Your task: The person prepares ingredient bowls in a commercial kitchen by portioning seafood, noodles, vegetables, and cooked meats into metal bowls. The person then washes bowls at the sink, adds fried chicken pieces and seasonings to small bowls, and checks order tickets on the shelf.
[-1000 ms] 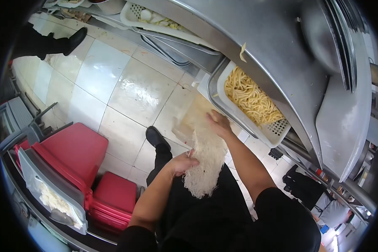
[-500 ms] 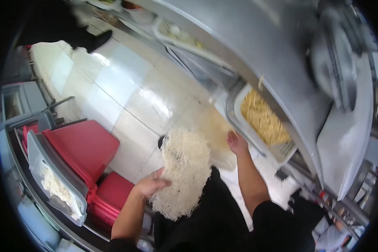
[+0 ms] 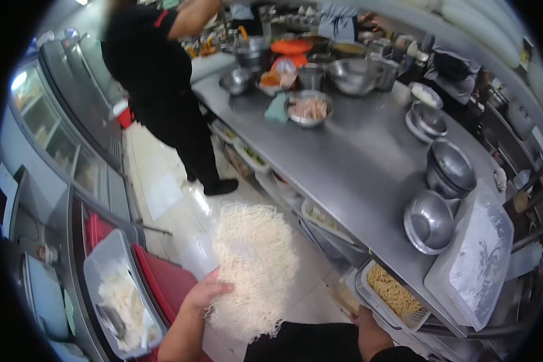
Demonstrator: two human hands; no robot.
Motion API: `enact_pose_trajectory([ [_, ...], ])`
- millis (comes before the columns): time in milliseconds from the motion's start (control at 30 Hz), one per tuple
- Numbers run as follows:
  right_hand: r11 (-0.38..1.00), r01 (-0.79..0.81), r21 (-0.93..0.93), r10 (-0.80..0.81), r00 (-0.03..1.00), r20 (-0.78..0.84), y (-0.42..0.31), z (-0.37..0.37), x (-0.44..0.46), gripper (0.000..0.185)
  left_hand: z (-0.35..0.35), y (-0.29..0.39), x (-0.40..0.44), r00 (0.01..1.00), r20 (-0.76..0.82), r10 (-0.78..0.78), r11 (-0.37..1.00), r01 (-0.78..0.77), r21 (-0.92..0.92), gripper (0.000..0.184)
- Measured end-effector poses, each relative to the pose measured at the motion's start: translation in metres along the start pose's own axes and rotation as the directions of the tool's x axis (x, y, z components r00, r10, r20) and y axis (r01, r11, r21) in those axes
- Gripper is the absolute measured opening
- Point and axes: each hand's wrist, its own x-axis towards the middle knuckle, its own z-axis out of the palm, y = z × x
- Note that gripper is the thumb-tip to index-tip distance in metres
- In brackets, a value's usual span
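Note:
A flat sheet of dried rice vermicelli, pale and tangled, hangs in front of my body. My left hand grips its left edge, thumb on top. Low at the right, my right hand is closed on a clear, yellowish plastic bag, mostly hidden below the counter's edge. Just beyond that hand, a white basket of thick yellow noodles sits on the shelf under the counter.
A steel counter holds metal bowls, a bowl of raw meat and a white powdery tray. At left stands a grey bin of white food with a scoop, beside a red lid. A co-worker stands ahead.
My view has lifted from the floor to the counter and the co-worker. The vermicelli stays in my left hand. My right hand and the bag now appear lower in view.

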Motion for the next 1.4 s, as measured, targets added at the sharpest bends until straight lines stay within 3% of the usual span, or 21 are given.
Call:
enact_pose_trajectory([
  [67, 0.795, 0.185, -0.578, -0.077, 0.976, 0.206, 0.013, 0.032, -0.072, 0.033, 0.024, 0.045, 0.031, 0.989, 0.124, 0.077, 0.996, -0.07, -0.057, 0.072],
  [133, 0.348, 0.421, -0.838, -0.06, 0.902, 0.428, 0.018, 0.054, -0.137, 0.036, 0.065, 0.101, 0.063, 0.957, 0.269, 0.107, 0.994, -0.098, -0.046, 0.071],
  [200, -0.167, 0.766, -0.621, 0.058, 0.636, 0.769, 0.026, 0.081, -0.177, 0.045, 0.099, 0.145, 0.103, 0.932, 0.357, 0.056, 0.992, -0.091, 0.082, 0.069],
  [233, -0.31, 0.85, -0.427, 0.134, 0.483, 0.865, 0.028, 0.091, -0.208, 0.051, 0.115, 0.163, 0.121, 0.932, 0.362, 0.019, 0.985, -0.079, 0.151, 0.067],
  [300, -0.383, 0.906, -0.181, 0.251, 0.29, 0.923, 0.015, 0.104, -0.302, 0.052, 0.14, 0.181, 0.169, 0.9, 0.432, -0.056, 0.99, -0.005, 0.138, 0.065],
  [400, -0.331, 0.924, -0.192, 0.399, 0.321, 0.859, -0.024, 0.11, -0.429, 0.052, 0.172, 0.199, 0.229, 0.868, 0.455, -0.198, 0.972, 0.114, 0.206, 0.057],
  [533, -0.266, 0.952, -0.15, 0.184, 0.203, 0.962, -0.102, 0.084, -0.521, 0.05, 0.198, 0.214, 0.32, 0.91, 0.262, -0.321, 0.849, 0.154, 0.506, 0.04],
  [567, -0.258, 0.955, -0.148, 0.09, 0.176, 0.98, -0.124, 0.076, -0.53, 0.049, 0.201, 0.223, 0.334, 0.936, 0.153, -0.315, 0.725, 0.133, 0.676, 0.029],
  [667, -0.28, 0.955, -0.102, -0.154, 0.06, 0.986, -0.194, 0.054, -0.552, 0.039, 0.226, 0.264, 0.299, 0.99, 0.104, -0.1, 0.395, -0.057, 0.917, 0.028],
  [733, -0.314, 0.932, -0.183, -0.339, 0.07, 0.938, -0.243, 0.045, -0.567, 0.034, 0.206, 0.245, 0.311, 0.918, 0.199, 0.343, -0.092, -0.178, 0.98, 0.031],
  [800, -0.439, 0.881, -0.177, -0.554, -0.11, 0.825, -0.297, 0.044, -0.545, 0.031, 0.203, 0.261, 0.258, 0.896, 0.136, 0.423, 0.043, -0.17, 0.984, 0.031],
  [867, -0.445, 0.818, -0.365, -0.777, -0.15, 0.611, -0.351, 0.052, -0.532, 0.031, 0.199, 0.27, 0.224, 0.884, 0.067, 0.462, 0.206, -0.18, 0.962, 0.03],
  [933, -0.635, 0.515, -0.577, -0.766, -0.32, 0.557, -0.413, 0.055, -0.5, 0.035, 0.17, 0.263, 0.198, 0.834, -0.008, 0.552, 0.301, -0.19, 0.934, 0.031],
  [1000, -0.495, 0.352, -0.795, -0.869, -0.224, 0.441, -0.446, 0.066, -0.489, 0.04, 0.125, 0.242, 0.182, 0.882, -0.261, 0.393, 0.666, -0.077, 0.742, 0.026],
  [1033, -0.403, 0.257, -0.878, -0.912, -0.185, 0.365, -0.458, 0.07, -0.487, 0.043, 0.091, 0.212, 0.183, 0.81, -0.253, 0.529, 0.605, -0.151, 0.782, 0.032],
  [1067, -0.367, 0.254, -0.895, -0.929, -0.057, 0.365, -0.471, 0.071, -0.485, 0.045, 0.054, 0.176, 0.186, 0.721, -0.238, 0.651, 0.534, -0.211, 0.819, 0.042],
  [1100, -0.332, 0.244, -0.911, -0.93, 0.075, 0.359, -0.482, 0.071, -0.483, 0.047, 0.02, 0.147, 0.181, 0.823, -0.266, 0.502, 0.301, 0.122, 0.946, 0.065],
  [1133, -0.297, 0.228, -0.927, -0.916, 0.206, 0.344, -0.49, 0.073, -0.479, 0.049, -0.006, 0.119, 0.178, 0.866, -0.376, 0.331, 0.22, 0.317, 0.923, 0.074],
  [1200, -0.274, 0.235, -0.932, -0.912, 0.244, 0.33, -0.501, 0.077, -0.468, 0.048, -0.05, 0.067, 0.168, 0.869, -0.46, 0.182, 0.452, 0.341, 0.824, 0.082],
  [1233, -0.262, 0.234, -0.936, -0.908, 0.268, 0.321, -0.504, 0.077, -0.46, 0.047, -0.05, 0.06, 0.158, 0.862, -0.493, 0.118, 0.467, 0.39, 0.793, 0.082],
  [1400, -0.319, 0.347, -0.882, -0.921, 0.104, 0.374, -0.51, 0.073, -0.442, 0.033, -0.046, 0.036, 0.099, 0.795, -0.581, -0.173, 0.614, 0.549, 0.568, 0.083],
])
